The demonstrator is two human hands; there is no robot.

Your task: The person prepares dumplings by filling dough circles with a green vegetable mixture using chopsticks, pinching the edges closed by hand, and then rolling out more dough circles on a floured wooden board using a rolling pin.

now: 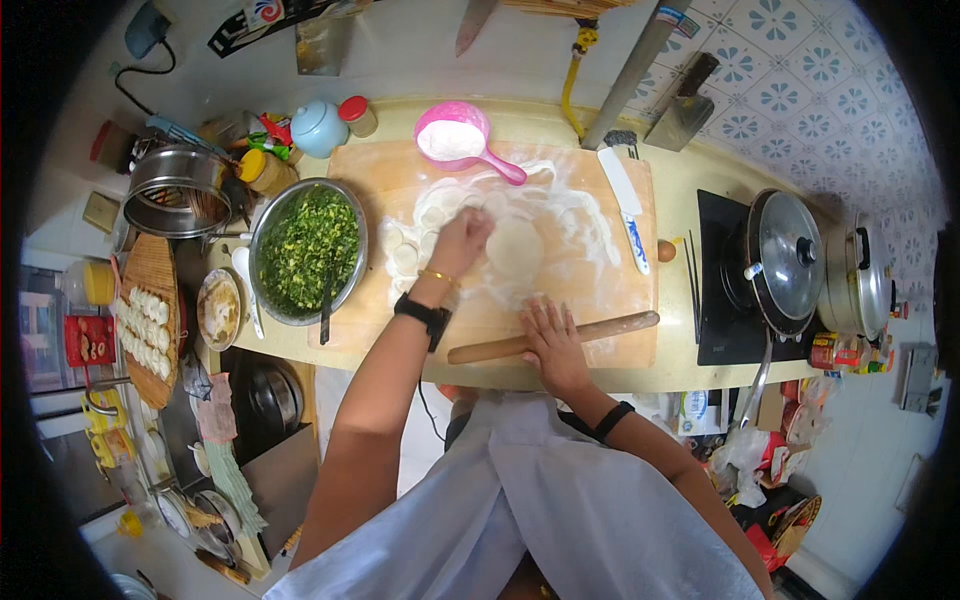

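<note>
A round, flat sheet of rolled dough (514, 249) lies on the floured wooden board (615, 300). My left hand (466, 234) is just left of it, fingers curled, over the flour; whether something is between the fingertips is hidden. Small dough rounds (406, 258) lie to its left. My right hand (556, 341) rests with spread fingers on the board and over the middle of a wooden rolling pin (622, 325). Behind the dough is a pink scoop (452, 140) of flour. A steel bowl (363, 251) of chopped green filling stands at the board's left edge.
A white-bladed knife (619, 184) lies on the board's right side, beside an egg (666, 250). Further right, a lidded pan (790, 255) stands on a black cooktop (716, 337). At the left are a small plate (220, 310), a spoon (244, 270) and a woven tray (150, 262) of dumplings.
</note>
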